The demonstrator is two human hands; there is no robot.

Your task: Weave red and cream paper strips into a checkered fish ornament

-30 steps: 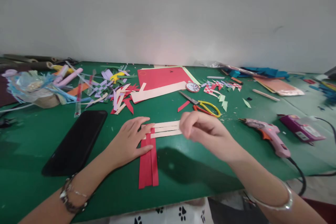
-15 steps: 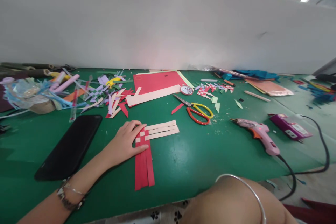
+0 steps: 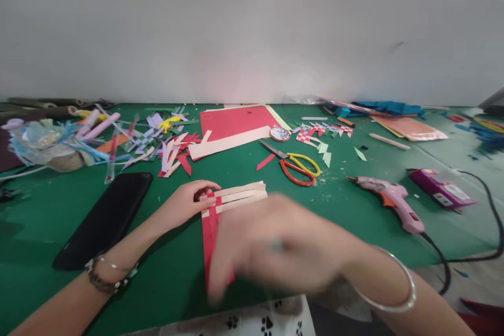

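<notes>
Red paper strips point(image 3: 209, 236) run toward me on the table, interlaced at their far end with cream paper strips point(image 3: 248, 189) that point right, making a small checkered weave. At the weave's left corner, my left hand point(image 3: 181, 203) is closed, its thumb across the checks and its forefinger curled by the far edge. My right hand point(image 3: 279, 244) hovers over the near right part of the weave, hiding much of the red and some cream strips. Motion smears its fingers, so I cannot make out their grip.
Scissors point(image 3: 295, 163) with red and yellow handles lie beyond the weave. A pink glue gun point(image 3: 388, 194) and purple power box point(image 3: 441, 189) are at right, their cords trailing. A black phone-like slab point(image 3: 104, 220) lies left. Paper scraps point(image 3: 177, 152) and red sheets point(image 3: 236, 126) lie farther back.
My right hand has come up from the near edge, over the strips. My left hand has drawn its thumb up onto the checks and curled its fingers more.
</notes>
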